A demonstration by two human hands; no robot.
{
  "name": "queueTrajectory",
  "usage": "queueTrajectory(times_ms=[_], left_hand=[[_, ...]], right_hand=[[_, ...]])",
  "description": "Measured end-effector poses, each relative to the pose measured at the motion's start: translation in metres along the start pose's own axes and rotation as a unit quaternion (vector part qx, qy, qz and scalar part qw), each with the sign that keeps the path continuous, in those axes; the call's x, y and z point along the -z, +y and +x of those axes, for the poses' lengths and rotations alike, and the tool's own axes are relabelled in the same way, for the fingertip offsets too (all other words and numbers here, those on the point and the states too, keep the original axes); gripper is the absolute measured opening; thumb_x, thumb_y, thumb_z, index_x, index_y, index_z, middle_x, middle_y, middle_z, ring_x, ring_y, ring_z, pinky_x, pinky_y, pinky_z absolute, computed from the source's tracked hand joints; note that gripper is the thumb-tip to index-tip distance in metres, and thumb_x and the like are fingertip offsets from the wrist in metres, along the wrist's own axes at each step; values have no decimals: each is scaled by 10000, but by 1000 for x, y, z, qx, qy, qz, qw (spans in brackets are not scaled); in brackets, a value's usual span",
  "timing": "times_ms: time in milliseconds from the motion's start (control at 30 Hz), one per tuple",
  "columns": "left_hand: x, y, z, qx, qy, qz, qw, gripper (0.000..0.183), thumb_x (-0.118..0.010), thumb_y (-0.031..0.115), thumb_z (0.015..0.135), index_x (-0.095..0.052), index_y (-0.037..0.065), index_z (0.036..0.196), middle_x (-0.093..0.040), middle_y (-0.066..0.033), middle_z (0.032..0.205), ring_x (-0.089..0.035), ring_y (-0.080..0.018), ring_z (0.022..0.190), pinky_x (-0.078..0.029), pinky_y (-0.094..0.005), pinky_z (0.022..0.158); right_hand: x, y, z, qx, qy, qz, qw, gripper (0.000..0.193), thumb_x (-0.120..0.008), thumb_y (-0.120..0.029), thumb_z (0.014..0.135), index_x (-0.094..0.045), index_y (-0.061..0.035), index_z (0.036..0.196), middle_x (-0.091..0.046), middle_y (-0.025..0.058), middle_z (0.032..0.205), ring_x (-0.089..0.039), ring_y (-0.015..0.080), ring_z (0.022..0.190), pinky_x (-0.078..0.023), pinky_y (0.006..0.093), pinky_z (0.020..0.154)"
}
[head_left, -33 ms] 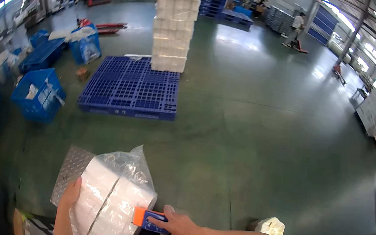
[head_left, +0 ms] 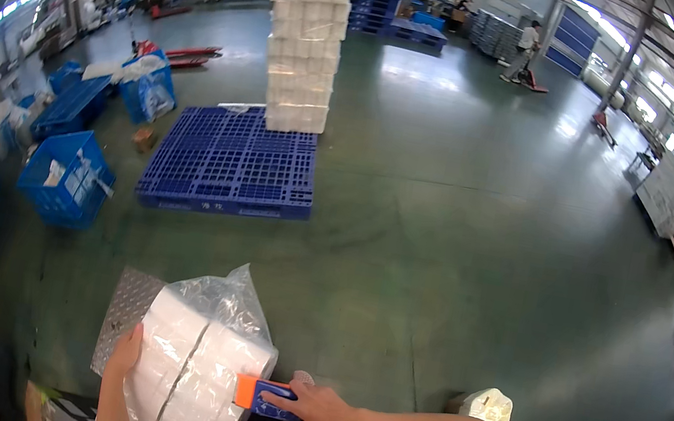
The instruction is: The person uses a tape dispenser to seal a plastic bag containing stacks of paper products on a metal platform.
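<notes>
A bagged pack of white paper bundles, wrapped in clear plastic, lies right in front of me. Its loose, crumpled bag end sticks up at the far side. My left hand holds the pack's left side, fingers along the plastic. In my right hand is a blue handheld tool with an orange end. That orange end meets the pack's right side. A perforated metal plate shows past the pack's left edge.
Ahead, a blue plastic pallet carries a tall stack of white packs. Blue crates stand to the left, and a red pallet jack behind them. A pale yellowish wrapped roll sits by my right elbow. A person stands far off.
The whole view has shifted slightly. Both hands keep their places on the pack and the tool.
</notes>
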State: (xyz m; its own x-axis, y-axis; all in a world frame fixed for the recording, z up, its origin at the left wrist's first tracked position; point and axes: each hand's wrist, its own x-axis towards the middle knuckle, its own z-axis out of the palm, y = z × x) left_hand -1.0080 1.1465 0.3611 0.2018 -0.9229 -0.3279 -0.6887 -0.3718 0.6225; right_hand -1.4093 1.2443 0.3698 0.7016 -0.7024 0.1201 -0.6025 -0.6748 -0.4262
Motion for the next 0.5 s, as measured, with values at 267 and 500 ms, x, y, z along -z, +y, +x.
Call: queueTrajectory(times_ms=[267, 500], left_hand=[[-20, 21, -22, -73, 41, 74, 994, 625, -457, 393, 896, -323, 3, 1365, -417, -236, 1331, -387, -332, 1259, -284, -403, 1038], [-6, 24, -7, -3, 4, 48, 999, 558, -450, 385, 902, -459, -63, 1234, -542, -261, 1166, -520, -362, 1082, -376, -387, 949]], right_hand=[[-7, 0, -19, 1, 124, 17, 992, 699, -660, -195, 710, -385, -222, 1351, -447, 147, 905, -544, 290, 646, -468, 392, 531], [-5, -3, -18, -19, 91, 35, 995, 730, -682, -201, 707, -365, -223, 1364, -444, 148, 907, -542, 301, 665, -458, 375, 516]])
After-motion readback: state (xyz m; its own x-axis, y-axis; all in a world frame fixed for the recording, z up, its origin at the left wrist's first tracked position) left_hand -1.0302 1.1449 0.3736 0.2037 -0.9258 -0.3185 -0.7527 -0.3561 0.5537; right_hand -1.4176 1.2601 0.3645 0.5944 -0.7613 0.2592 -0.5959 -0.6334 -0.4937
